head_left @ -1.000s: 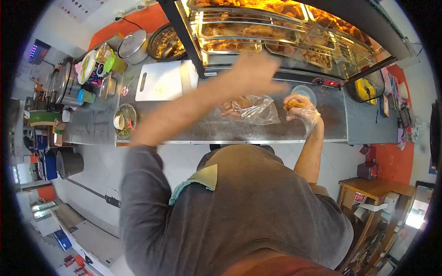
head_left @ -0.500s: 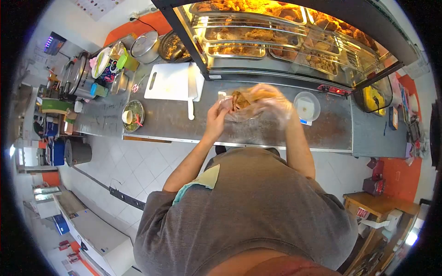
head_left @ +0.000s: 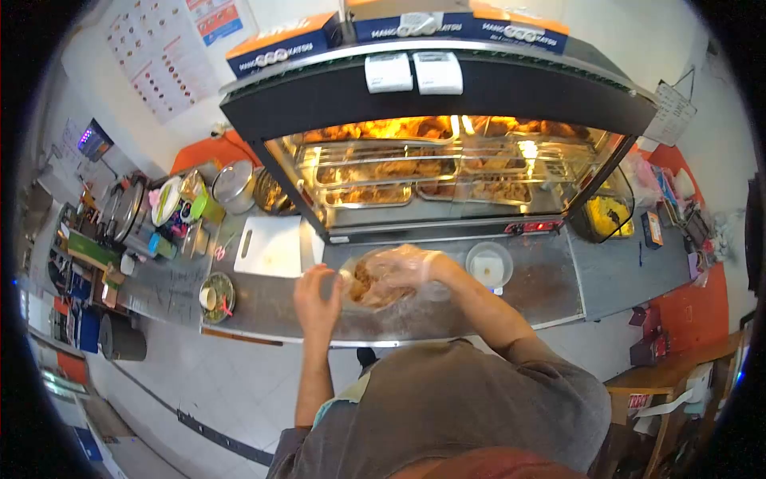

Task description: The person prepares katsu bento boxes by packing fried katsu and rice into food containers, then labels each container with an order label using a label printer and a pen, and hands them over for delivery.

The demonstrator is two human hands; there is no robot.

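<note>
A clear plastic bag (head_left: 384, 302) with brown fried food (head_left: 361, 279) in it is over the counter, in front of the heated display case. My right hand (head_left: 403, 267), in a clear plastic glove, is closed around the bag and food from the right. My bare left hand (head_left: 316, 307) is just left of the bag, its thumb and fingers apart in a curve with nothing between them. Beyond that hand lies a white cutting board (head_left: 270, 247), with a knife blade (head_left: 306, 243) along its right side.
The display case (head_left: 431, 227) holds trays of fried food. A round clear container (head_left: 489, 266) stands to the right, with a yellow-filled bin (head_left: 608, 215) beyond it. At left are a bowl with a cup (head_left: 217, 297), scissors (head_left: 221, 251) and a lidded pot (head_left: 234, 188).
My left hand has let go of the bag and moved left of it. My right hand has come down over the bag and food. The view has tilted up, showing the case's top.
</note>
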